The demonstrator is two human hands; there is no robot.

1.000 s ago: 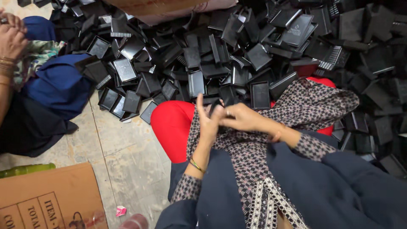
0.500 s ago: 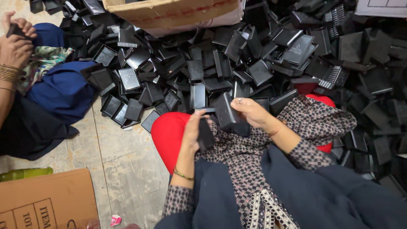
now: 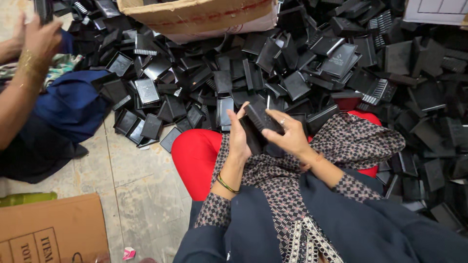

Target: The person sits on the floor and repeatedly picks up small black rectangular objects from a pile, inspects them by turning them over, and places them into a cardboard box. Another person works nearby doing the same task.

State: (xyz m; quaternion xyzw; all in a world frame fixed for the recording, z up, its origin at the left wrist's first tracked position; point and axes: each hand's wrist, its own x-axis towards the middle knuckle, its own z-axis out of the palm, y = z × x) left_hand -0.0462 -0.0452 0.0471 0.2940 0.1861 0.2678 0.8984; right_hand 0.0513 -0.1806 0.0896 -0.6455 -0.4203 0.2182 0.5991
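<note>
We see a flat black plastic case, matte and rectangular, held over our lap, near the big pile of similar cases. Our right hand clamps its top; our left hand stands upright beside it, seemingly gripping a second dark piece.

Heap of black plastic cases, torn cardboard box, red stool, flattened carton, tiled floor
</note>
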